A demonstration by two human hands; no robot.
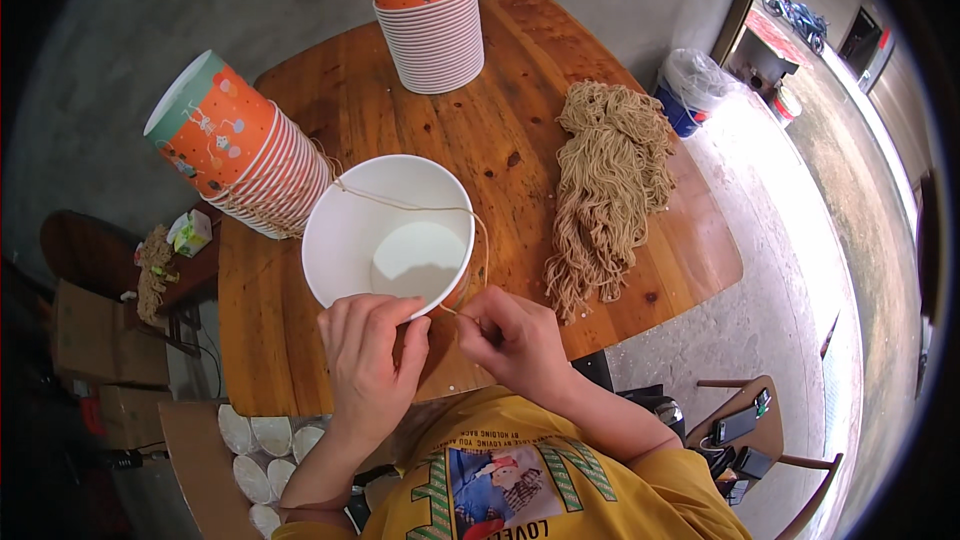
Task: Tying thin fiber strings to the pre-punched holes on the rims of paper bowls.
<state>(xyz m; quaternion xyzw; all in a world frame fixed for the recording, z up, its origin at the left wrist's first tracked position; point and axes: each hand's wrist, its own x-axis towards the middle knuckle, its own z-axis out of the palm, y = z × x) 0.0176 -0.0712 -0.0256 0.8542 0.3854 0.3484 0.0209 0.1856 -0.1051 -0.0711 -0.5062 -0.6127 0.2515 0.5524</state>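
Observation:
A large paper bucket, white inside with a bit of orange showing outside, stands tilted toward me near the table's front edge. My left hand grips its near rim, fingers outside and thumb near the edge. A thin beige string runs from the left stack across the bucket's mouth and down its right side. My right hand is closed in a pinch on this string, just right of the rim. To the left leans a stack of paper buckets, orange and green, with string looped around their rims.
Another bucket stack stands at the back of the wooden table. A loose bundle of beige strings lies on the right. Beyond are a lined blue bin and a chair holding phones. An open carton with white round-topped items is at lower left.

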